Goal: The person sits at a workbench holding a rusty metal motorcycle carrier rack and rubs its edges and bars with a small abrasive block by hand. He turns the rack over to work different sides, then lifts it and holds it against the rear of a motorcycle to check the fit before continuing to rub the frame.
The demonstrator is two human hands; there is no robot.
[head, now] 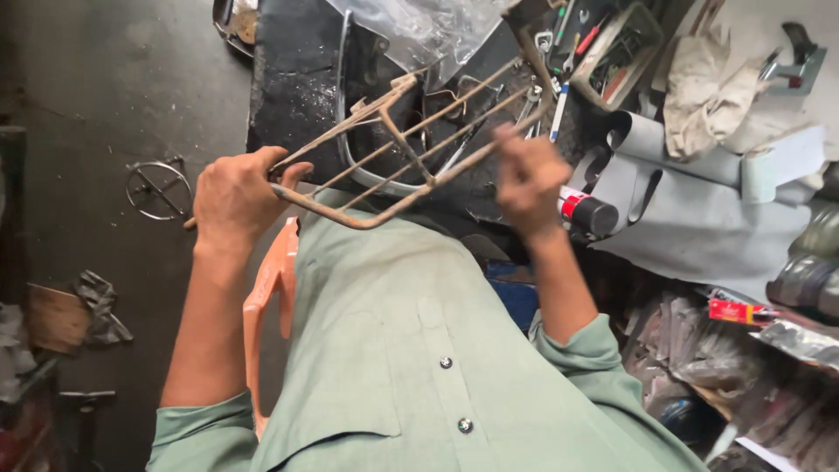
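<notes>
Above my lap, seen from my own head looking down, I hold a rusty metal wire rack (411,140) tilted up and away from my chest. My left hand (234,197) is curled tight around the rack's near left corner, fingers wrapped over the outer rod. My right hand (529,179) is blurred; it sits against the rack's right side rod, fingers bunched narrow, but I cannot tell whether it grips the rod or only touches it. The rack's far end rises toward a tray of wrenches and screwdrivers (612,48) at the top right. Just beside my right hand lies a spray can (587,212) with a red band and black cap, resting on grey sheet material (717,218). A crumpled clear plastic bag (419,31) lies beyond the rack. On the dark floor to my left sits a small round wire ring (158,188). An orange plastic chair (273,297) shows under my green shirt (393,350).
</notes>
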